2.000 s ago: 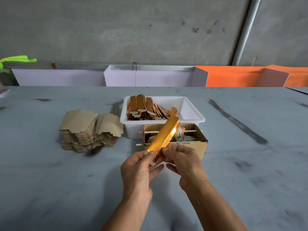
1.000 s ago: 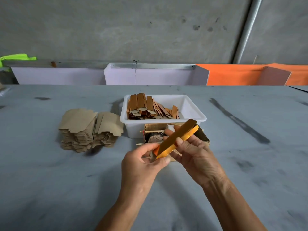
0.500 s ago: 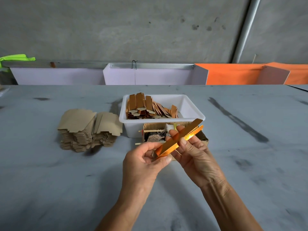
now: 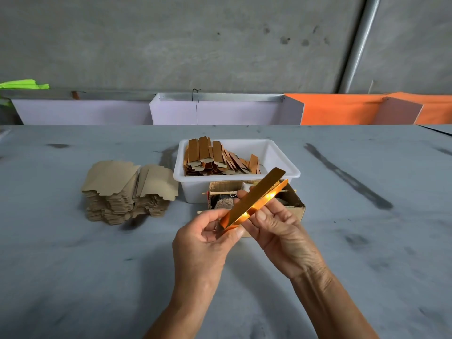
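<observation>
Gold strip (image 4: 254, 198) (tilted) pinched between both hands (image 4: 203, 243) (image 4: 281, 231).

Packing workshop: concrete wall (image 4: 171, 40), card blank stacks (image 4: 127, 192), worktable (image 4: 73, 265).

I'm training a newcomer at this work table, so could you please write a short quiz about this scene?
1. True or false: the left hand and right hand both hold the gold strip.
2. Where are the folded strips piled? A: white tub; B: cardboard box; C: table.
3. What lies left of the tub?
Key: 1 true; 2 A; 3 a stack of flat brown card.
</observation>
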{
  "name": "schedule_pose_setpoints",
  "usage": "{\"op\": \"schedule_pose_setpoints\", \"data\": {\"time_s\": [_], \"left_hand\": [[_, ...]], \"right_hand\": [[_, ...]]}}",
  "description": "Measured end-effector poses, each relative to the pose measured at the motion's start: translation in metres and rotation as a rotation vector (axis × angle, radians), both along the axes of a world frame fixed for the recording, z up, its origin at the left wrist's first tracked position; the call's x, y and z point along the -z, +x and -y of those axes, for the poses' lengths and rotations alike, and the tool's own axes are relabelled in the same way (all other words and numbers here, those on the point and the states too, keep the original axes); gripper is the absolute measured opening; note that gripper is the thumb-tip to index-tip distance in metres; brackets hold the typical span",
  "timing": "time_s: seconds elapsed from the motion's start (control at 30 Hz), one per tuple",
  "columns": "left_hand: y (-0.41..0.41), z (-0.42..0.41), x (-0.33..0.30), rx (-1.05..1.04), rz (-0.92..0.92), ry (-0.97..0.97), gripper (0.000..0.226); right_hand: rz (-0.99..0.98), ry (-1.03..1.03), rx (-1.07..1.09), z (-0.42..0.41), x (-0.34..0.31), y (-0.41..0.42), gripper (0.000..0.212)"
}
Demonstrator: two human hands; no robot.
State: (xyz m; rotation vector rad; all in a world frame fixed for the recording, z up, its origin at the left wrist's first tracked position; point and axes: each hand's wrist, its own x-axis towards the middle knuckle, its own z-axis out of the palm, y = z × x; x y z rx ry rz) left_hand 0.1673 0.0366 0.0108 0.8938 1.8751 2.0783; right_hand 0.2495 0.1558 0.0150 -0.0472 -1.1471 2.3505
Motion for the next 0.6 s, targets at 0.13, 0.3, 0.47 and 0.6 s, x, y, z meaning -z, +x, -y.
{"op": "schedule_pose_setpoints", "data": {"time_s": [0.13, 0.3, 0.47, 0.6], "left_hand": [[-0.001, 0.000, 0.002, -0.069, -0.050, -0.036, 0.038], [0.002, 0.000, 0.004, -0.049, -0.056, -0.110, 0.040], [-0.011, -0.002, 0.000, -0.007, 0.205, -0.040, 0.016], [-0.026, -0.007, -0.006, -0.044, 0.277, -0.030, 0.018]], "right_hand": [[0.152, 0.058, 0.093, 0.003, -0.002, -0.001, 0.029], [0.356, 0.075, 0.255, 0.006, -0.003, -0.009, 0.020], [0.495, 0.206, 0.284, 0.001, -0.013, -0.020, 0.007], [0.559, 0.255, 0.290, 0.000, -0.026, -0.041, 0.013]]}}
